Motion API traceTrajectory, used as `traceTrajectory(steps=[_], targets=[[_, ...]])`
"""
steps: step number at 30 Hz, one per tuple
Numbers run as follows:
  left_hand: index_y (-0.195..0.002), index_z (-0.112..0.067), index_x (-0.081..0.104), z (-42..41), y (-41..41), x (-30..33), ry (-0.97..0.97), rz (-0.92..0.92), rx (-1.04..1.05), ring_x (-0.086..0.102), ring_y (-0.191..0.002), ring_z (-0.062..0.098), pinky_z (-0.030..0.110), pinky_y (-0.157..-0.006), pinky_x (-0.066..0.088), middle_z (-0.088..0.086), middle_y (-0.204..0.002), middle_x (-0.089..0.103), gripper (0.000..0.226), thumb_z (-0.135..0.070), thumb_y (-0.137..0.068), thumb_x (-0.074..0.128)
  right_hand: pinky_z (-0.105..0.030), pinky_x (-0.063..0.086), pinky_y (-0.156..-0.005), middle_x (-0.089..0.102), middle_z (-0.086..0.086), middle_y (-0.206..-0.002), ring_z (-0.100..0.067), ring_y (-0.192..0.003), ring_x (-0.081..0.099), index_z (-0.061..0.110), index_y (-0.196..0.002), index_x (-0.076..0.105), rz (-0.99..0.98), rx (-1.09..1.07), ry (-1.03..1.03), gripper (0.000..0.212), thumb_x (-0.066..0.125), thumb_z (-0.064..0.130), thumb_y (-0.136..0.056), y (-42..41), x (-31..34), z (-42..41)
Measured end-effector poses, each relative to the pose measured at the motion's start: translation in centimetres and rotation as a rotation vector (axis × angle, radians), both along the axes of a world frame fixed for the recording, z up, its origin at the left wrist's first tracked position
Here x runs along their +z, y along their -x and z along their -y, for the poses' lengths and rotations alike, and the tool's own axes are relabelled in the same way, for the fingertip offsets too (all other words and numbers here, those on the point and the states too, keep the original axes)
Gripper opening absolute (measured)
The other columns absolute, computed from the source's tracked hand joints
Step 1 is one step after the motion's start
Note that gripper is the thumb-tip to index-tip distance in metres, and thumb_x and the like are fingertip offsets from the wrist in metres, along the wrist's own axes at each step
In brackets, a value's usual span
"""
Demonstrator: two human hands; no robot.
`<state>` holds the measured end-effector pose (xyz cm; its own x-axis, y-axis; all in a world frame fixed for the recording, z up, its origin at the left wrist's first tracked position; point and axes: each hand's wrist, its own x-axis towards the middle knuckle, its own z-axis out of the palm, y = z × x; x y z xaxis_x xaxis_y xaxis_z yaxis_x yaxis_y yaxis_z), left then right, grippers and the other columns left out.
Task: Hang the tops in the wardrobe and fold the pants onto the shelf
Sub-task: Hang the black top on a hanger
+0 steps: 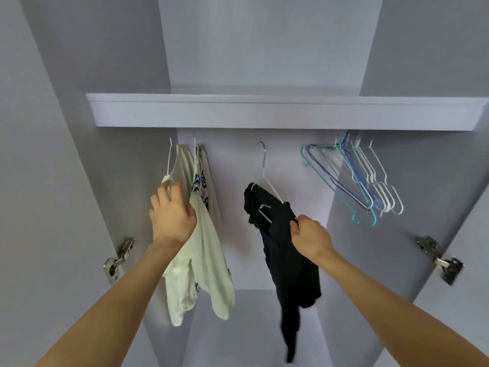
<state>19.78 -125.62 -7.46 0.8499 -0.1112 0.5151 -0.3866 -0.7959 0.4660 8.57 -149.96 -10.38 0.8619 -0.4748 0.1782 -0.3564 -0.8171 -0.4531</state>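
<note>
Fingers of the right hand pinch the black top at its shoulder, likely to seat it on the wire hanger just above. The left hand grips the cream top, steadying it. Beyond, the shelf hides the rail; no pants visible.

Left hand grips cream top on white hanger. Right hand pinches black top, hung centre. Spare hangers far right.
</note>
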Motion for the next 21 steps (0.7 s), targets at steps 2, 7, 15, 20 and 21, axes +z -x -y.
traceTrajectory(steps=[2, 7, 15, 20, 21], targets=[[-0.14, -0.008, 0.033, 0.0, -0.8, 1.4, -0.015, 0.103, 0.021, 0.024, -0.13, 0.039, 0.052, -0.097, 0.031, 0.019, -0.148, 0.022, 0.06, -0.007, -0.084, 0.054, -0.034, 0.047, -0.072, 0.064, -0.011, -0.092, -0.027, -0.085, 0.061, 0.005, -0.102, 0.054, 0.077, -0.005, 0.106, 0.03, 0.032, 0.026, -0.101, -2.1, 0.8, -1.1], [-0.149, -0.017, 0.015, 0.3, -3.8, 3.6, -0.107, 0.283, 0.064, 0.003, -0.143, 0.034, 0.053, -0.105, 0.026, 0.015, -0.157, 0.001, 0.079, -0.007, -0.081, 0.054, -0.028, 0.037, -0.062, 0.068, -0.01, -0.092, -0.027, -0.084, 0.064, 0.005, -0.104, 0.053, 0.197, -0.01, 0.25, 0.032, 0.029, 0.026, -0.102, -8.4, 0.6, -2.8], [-0.147, -0.029, -0.015, 1.1, -8.3, 4.9, -0.197, 0.402, 0.158, -0.015, -0.144, 0.03, 0.058, -0.112, 0.007, 0.008, -0.157, -0.016, 0.097, -0.02, -0.081, 0.056, -0.028, 0.038, -0.062, 0.068, -0.01, -0.094, -0.029, -0.088, 0.065, 0.004, -0.103, 0.054, 0.24, 0.013, 0.235, 0.025, 0.034, 0.018, -0.1, -17.0, -0.4, -3.6], [-0.141, -0.034, -0.025, 0.7, -8.6, 4.8, -0.222, 0.424, 0.171, -0.017, -0.143, 0.028, 0.057, -0.113, 0.008, 0.006, -0.156, -0.018, 0.1, -0.021, -0.083, 0.055, -0.032, 0.043, -0.069, 0.066, -0.012, -0.101, -0.03, -0.094, 0.063, 0.003, -0.105, 0.057, 0.162, 0.071, 0.189, 0.019, 0.043, 0.01, -0.094, -19.0, -0.4, -5.3], [-0.139, -0.035, -0.026, 0.6, -8.4, 4.8, -0.231, 0.418, 0.168, -0.017, -0.143, 0.028, 0.056, -0.114, 0.008, 0.005, -0.156, -0.018, 0.099, -0.021, -0.084, 0.055, -0.032, 0.043, -0.069, 0.066, -0.012, -0.102, -0.03, -0.094, 0.063, 0.004, -0.105, 0.057, 0.151, 0.077, 0.183, 0.019, 0.043, 0.01, -0.093, -19.0, -0.5, -5.5]])
